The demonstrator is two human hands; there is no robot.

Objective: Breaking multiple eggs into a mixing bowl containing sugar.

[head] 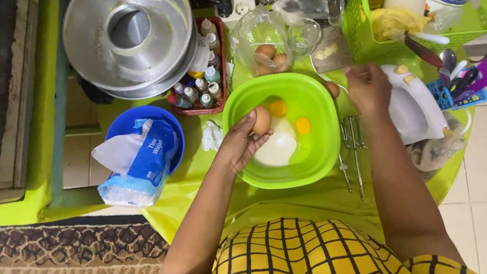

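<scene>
Left hand [243, 143] is clamping a brown egg [262, 120] over the green bowl's [325, 156] left rim, positioned so contents drop onto the flour and two yolks [290, 116]. Right hand [368, 86] is reaching far-right beside the white mixer [411, 107]; grip unclear.

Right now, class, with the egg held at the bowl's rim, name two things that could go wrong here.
1. The left hand holds a whole egg at the rim of the green bowl, over the yolks and white powder; a careless crack could drop shell into the mix.
2. The right hand reaches past a loose egg lying beside the bowl; a nudge might send it rolling.
</scene>
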